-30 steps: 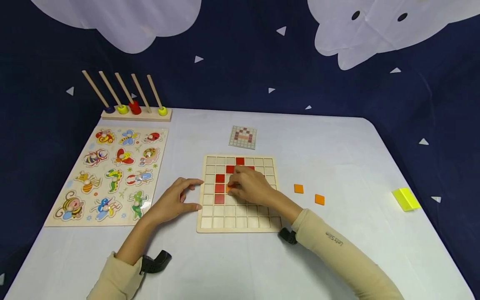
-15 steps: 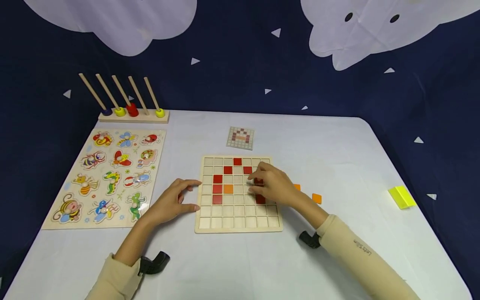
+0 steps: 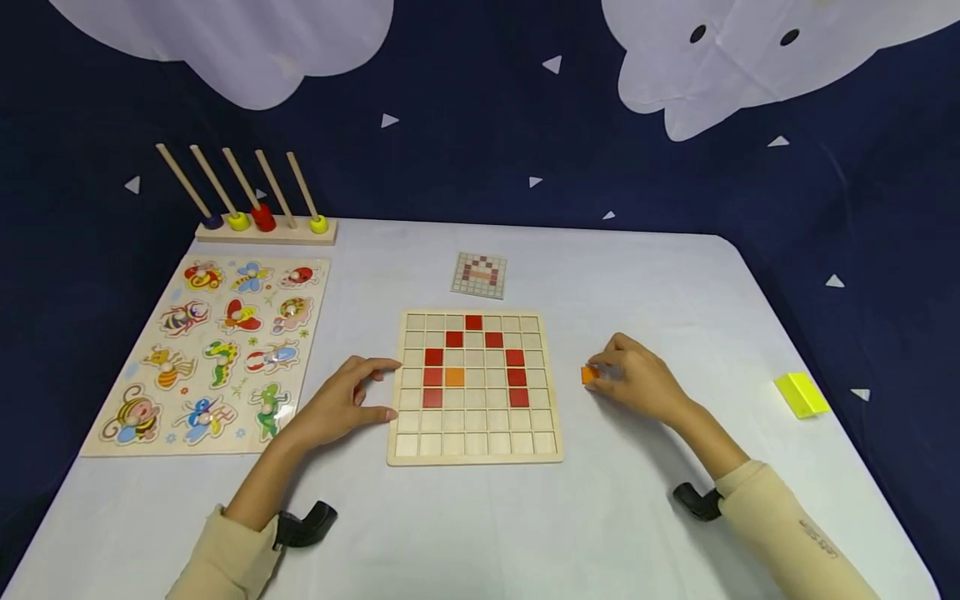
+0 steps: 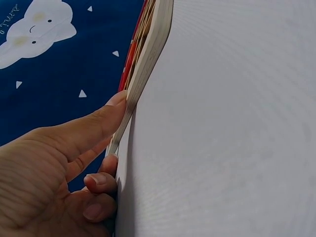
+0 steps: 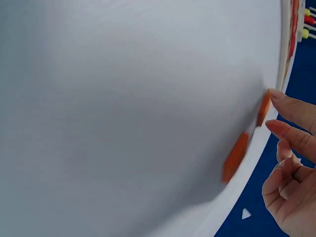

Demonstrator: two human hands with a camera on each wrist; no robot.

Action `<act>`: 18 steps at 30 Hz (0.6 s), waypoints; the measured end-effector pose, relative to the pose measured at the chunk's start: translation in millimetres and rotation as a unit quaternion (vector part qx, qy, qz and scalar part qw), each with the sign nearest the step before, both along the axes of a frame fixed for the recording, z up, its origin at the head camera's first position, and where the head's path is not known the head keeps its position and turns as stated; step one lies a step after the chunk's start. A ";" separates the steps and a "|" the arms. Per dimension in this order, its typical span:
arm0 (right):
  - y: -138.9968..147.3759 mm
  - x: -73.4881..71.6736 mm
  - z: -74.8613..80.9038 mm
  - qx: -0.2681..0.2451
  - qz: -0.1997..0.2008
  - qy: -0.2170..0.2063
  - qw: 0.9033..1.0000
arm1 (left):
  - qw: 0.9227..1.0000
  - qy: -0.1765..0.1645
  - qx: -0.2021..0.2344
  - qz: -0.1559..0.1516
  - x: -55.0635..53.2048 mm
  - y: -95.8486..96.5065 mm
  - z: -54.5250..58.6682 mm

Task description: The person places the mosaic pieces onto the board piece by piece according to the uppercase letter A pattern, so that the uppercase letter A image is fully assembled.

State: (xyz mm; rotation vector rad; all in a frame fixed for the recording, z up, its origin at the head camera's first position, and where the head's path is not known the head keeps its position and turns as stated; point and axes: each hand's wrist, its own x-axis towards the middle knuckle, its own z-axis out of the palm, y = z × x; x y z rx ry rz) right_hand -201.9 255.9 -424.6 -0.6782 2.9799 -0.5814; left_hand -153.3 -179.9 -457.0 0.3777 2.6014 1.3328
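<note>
A wooden grid board (image 3: pixel 480 447) lies mid-table, with red square tiles (image 3: pixel 473 322) forming an arch and one orange tile (image 3: pixel 454 377) inside its left side. My left hand (image 3: pixel 347 402) is at the board's left edge, thumb and index finger spread and touching the rim; the left wrist view shows the other fingers bent. To the right of the board, my right hand (image 3: pixel 637 379) pinches a loose orange square tile (image 3: pixel 589 375) between thumb and index finger at the tabletop. Another orange tile (image 5: pixel 235 158) lies close by, hidden under that hand in the head view.
Behind the board lies a small pattern card (image 3: pixel 478 275). On the left are an insect peg puzzle (image 3: pixel 247 327) and a peg stand with coloured rings (image 3: pixel 266 237). A bright yellow block (image 3: pixel 802 395) sits near the table's right edge.
My right hand has left the board and moved right to the loose orange tile. The orange tile on the board and the right-hand red tiles are uncovered. The left hand stays at the rim.
</note>
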 end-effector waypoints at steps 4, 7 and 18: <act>9.5 2.0 -5.6 -0.007 -0.004 0.006 1.000 | 1.000 -0.001 0.001 -0.001 -1.1 0.0 0.3; 10.4 1.5 -9.5 -0.013 0.008 0.025 1.000 | 1.000 -0.001 0.001 0.000 -1.5 0.1 0.4; -26.0 -6.7 -2.3 -0.030 0.051 0.046 0.997 | 1.000 -0.001 0.005 0.000 -0.5 0.9 -0.4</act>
